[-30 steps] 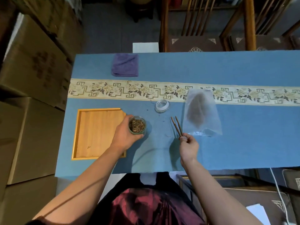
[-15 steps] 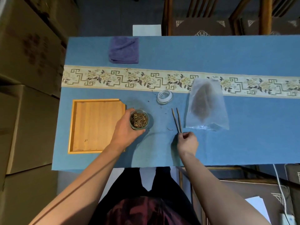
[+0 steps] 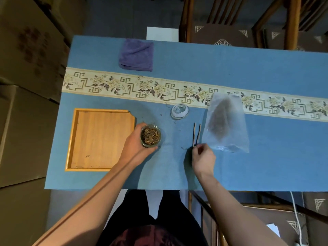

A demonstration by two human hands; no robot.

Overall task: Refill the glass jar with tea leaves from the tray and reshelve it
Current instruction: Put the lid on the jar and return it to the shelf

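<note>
A small glass jar [image 3: 150, 135] filled with dry brown tea leaves stands on the blue tablecloth, and my left hand [image 3: 134, 145] grips its side. Just left of it lies a wooden tray [image 3: 101, 139] with nothing on its floor. The jar's glass lid [image 3: 179, 111] lies on the cloth farther back. Wooden tweezers [image 3: 196, 134] lie flat with tips pointing away, and my right hand [image 3: 203, 156] pinches their near end. A clear plastic bag [image 3: 225, 123] holding brown tea lies right of the tweezers.
A folded purple cloth [image 3: 136, 56] sits at the back of the table [image 3: 266, 166]. A floral runner [image 3: 142, 87] crosses it. A few loose leaves dot the cloth near the lid. Cardboard boxes [image 3: 26, 68] stand to the left, wooden chairs [image 3: 248, 23] behind.
My right hand has lowered the tweezers flat onto the cloth beside the bag and still holds their near end. My left hand stays on the jar. The head camera shifted slightly.
</note>
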